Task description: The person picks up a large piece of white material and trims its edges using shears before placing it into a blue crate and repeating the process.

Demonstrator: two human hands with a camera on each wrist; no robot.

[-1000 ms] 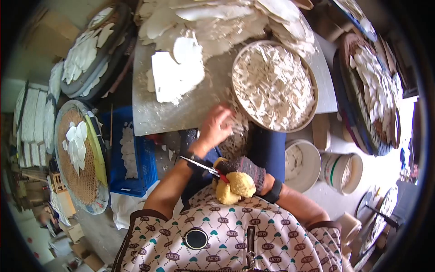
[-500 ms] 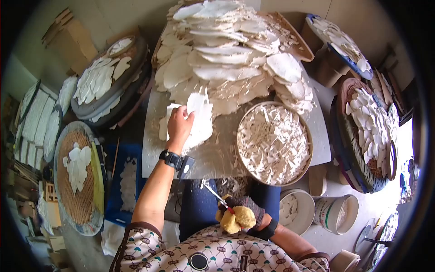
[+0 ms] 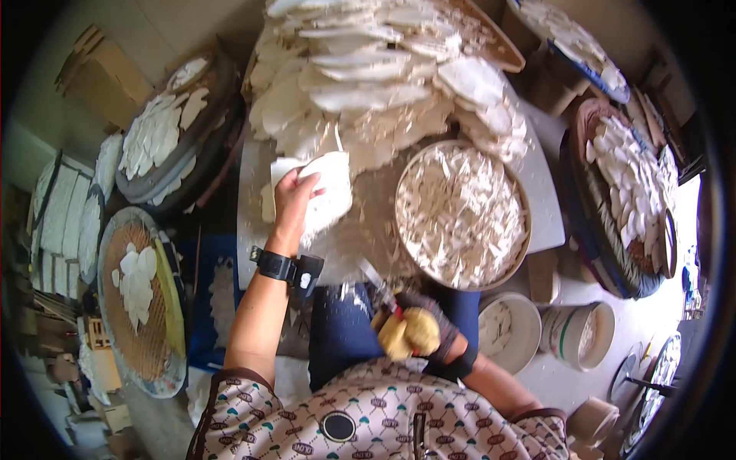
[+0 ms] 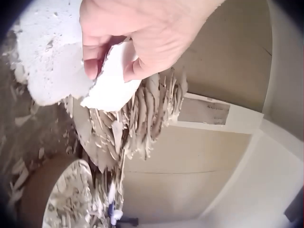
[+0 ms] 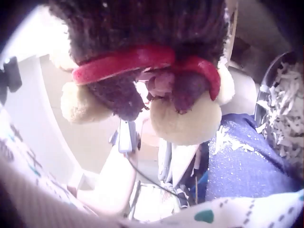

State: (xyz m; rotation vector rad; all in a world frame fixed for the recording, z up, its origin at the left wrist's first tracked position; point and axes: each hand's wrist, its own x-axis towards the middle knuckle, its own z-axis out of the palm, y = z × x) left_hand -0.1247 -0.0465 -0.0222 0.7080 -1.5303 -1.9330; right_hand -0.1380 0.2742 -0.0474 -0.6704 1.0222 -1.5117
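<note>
At the left of the table, my bare left hand (image 3: 291,203) pinches a thin white slice (image 4: 113,83) between thumb and fingers. The slice stands tilted over a stack of broad white slices (image 4: 52,61). Low over the lap, my right hand (image 3: 425,310) wears a dark knitted glove and grips scissors (image 3: 374,276) with red handles (image 5: 126,62). Yellow padding (image 5: 187,121) bulges around the handles. The blades point forward and to the left, toward the table edge.
A big pile of pale slices (image 3: 360,96) covers the back of the metal table (image 3: 345,245). At its front right stands a round tray (image 3: 400,207) full of white scraps. White buckets (image 3: 529,326) stand at the right, a blue crate (image 3: 203,307) and woven trays (image 3: 126,345) at the left.
My left hand has gone from over the lap forward to the white stack and now raises a slice there. My right hand stays over the lap with the scissors.
</note>
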